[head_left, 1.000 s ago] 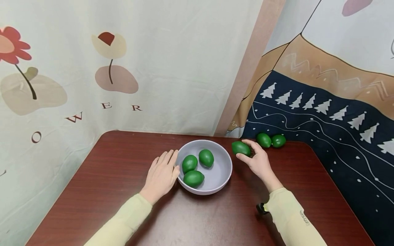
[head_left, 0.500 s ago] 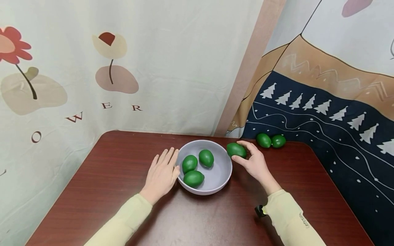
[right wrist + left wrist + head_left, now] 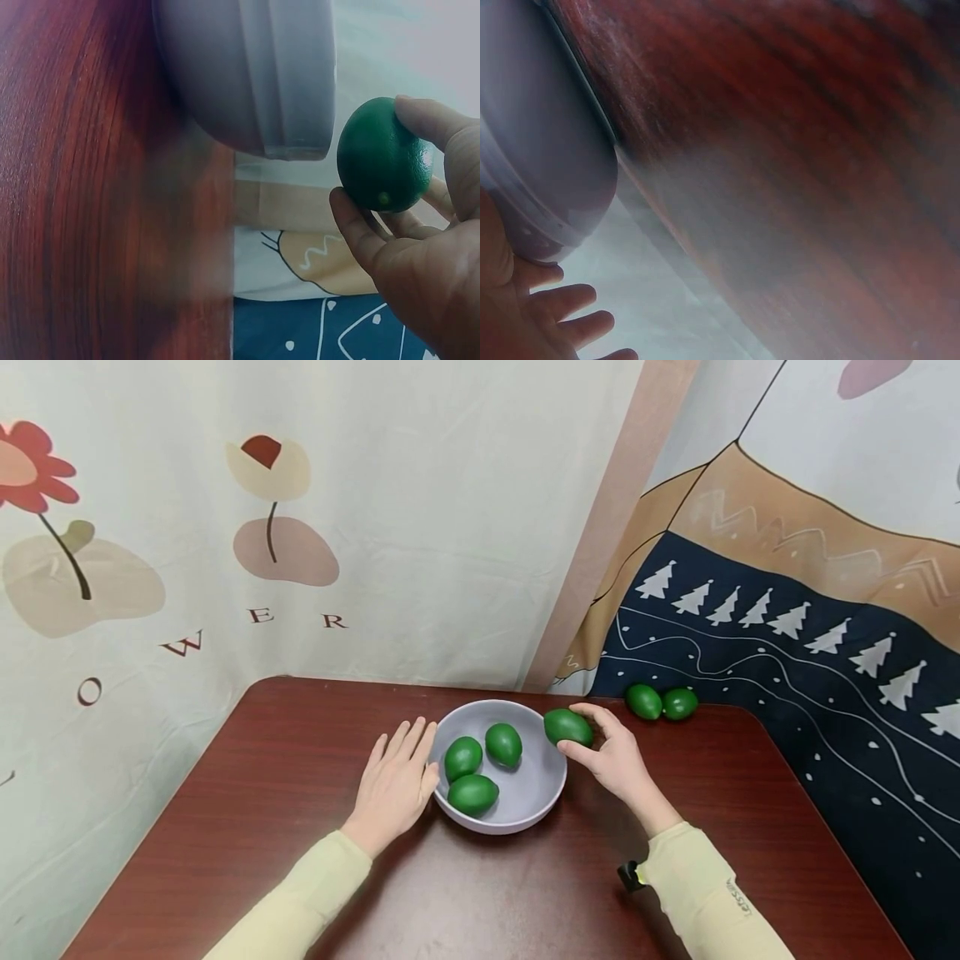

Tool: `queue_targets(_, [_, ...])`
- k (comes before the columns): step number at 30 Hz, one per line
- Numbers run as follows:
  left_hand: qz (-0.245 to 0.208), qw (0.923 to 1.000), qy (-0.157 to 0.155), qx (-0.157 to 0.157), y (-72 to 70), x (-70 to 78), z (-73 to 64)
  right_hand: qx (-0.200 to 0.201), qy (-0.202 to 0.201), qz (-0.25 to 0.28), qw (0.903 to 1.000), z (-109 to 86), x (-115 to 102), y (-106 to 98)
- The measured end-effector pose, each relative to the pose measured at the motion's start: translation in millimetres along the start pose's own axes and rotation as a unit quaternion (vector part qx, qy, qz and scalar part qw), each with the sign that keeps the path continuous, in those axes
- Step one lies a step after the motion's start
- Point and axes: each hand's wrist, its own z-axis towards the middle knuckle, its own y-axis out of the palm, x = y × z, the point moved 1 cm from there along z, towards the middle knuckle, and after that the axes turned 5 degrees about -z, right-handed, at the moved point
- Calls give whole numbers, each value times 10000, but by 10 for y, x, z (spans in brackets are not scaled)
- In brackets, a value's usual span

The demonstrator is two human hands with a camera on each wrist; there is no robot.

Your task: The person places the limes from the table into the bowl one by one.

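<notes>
A light purple-grey bowl (image 3: 525, 797) stands on the table with three green limes in it: one at the back (image 3: 503, 744), a lime at the left (image 3: 462, 758) and a lime at the front (image 3: 473, 795). My right hand (image 3: 617, 758) pinches another lime (image 3: 567, 728) between thumb and fingers, overlapping the bowl's right rim in the head view. In the right wrist view that lime (image 3: 384, 155) is raised to about rim height. My left hand (image 3: 395, 787) lies with straight fingers against the bowl's left side; the left wrist view shows its fingers (image 3: 564, 301) by the rim.
Two more limes, one (image 3: 643, 702) beside the other (image 3: 680, 703), lie at the table's back right edge. The dark red wooden table (image 3: 300, 760) meets a printed curtain (image 3: 420, 527) behind it and a navy patterned cloth (image 3: 750, 677) at the right.
My right hand has moved left with its lime, from right of the bowl to over its right rim. The left hand and the bowl have stayed put.
</notes>
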Motion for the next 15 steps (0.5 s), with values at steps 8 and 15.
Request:
queue_targets(8, [2, 9999, -44, -101, -8, 4, 7, -8, -214, 226, 9995, -6, -52, 46])
queue_targets(15, [42, 10000, -24, -79, -15, 6, 8, -76, -254, 411, 9988, -23, -96, 91])
